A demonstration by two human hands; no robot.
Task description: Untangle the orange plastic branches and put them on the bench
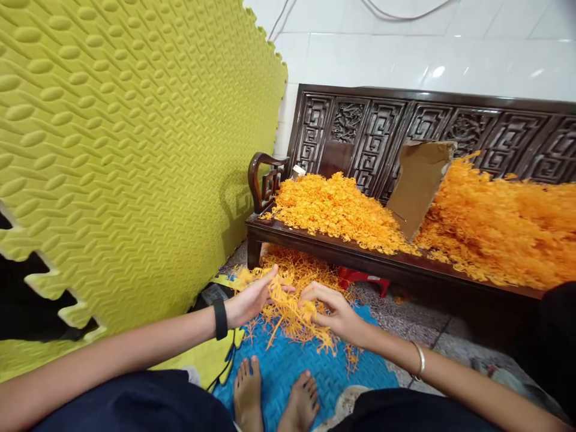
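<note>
A loose cluster of orange, branching pieces (288,303), thin and flower-like, hangs between my two hands. My left hand (254,295) has its thumb and fingers closed around the left part of the cluster. At the cluster's right side, my right hand (330,306) pinches some of the same pieces between thumb and bent fingers. Which single piece it grips is hidden. Below and behind both hands lie thin orange stems (310,270), strewn over a blue foam mat (288,372) and under the bench edge.
A dark carved wooden bench (310,240) bears a left orange heap (333,207) and a larger right heap (504,222), with a cardboard piece (416,186) between them. Yellow foam matting (135,150) stands at left. A red plastic stool (364,279) is under the bench.
</note>
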